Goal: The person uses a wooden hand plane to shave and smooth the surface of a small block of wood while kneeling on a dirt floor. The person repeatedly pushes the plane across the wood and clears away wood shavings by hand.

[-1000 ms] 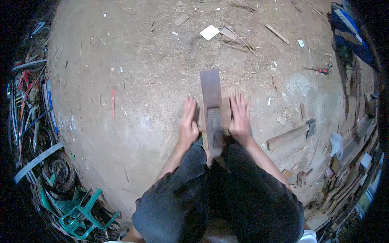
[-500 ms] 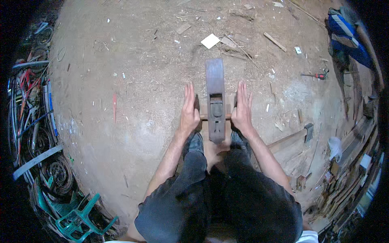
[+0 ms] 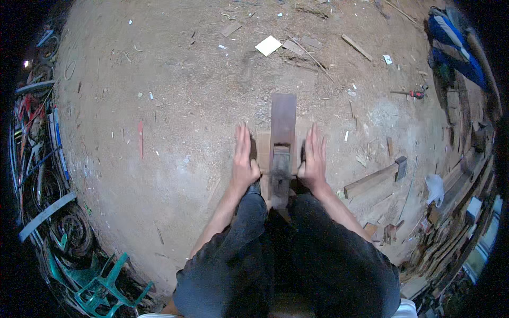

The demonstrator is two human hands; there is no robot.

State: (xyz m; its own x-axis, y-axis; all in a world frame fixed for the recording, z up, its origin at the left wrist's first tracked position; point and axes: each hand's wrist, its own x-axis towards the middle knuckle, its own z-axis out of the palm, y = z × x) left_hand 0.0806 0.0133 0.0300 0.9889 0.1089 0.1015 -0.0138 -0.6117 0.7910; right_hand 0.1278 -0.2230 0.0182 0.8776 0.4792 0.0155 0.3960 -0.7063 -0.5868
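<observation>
A long wooden hand plane (image 3: 283,119) is between my two hands, its near end by my knees. In its mid-body slot there is a dark part. My left hand (image 3: 245,161) is at its left side, fingers stretched forward and thumb bent inward at the end of the cross handle. On the other side my right hand (image 3: 314,161) mirrors this, fingers straight and slightly spread, thumb at the handle. The handle itself is mostly hidden or blurred. A flat brown piece (image 3: 264,151) shows on the floor beneath the plane.
On the right lie a hammer-like tool (image 3: 400,165), a plank (image 3: 366,182), a screwdriver (image 3: 416,95) and a white plastic bag (image 3: 435,190). Scrap wood lines the right edge. A green plastic chair (image 3: 108,283) and tangled scrap stand left. A white square (image 3: 268,46) lies ahead.
Both hands and the plane have come closer to my body, with the plane's near end now between my knees. The plane's tilt looks different. My view has shifted slightly.
</observation>
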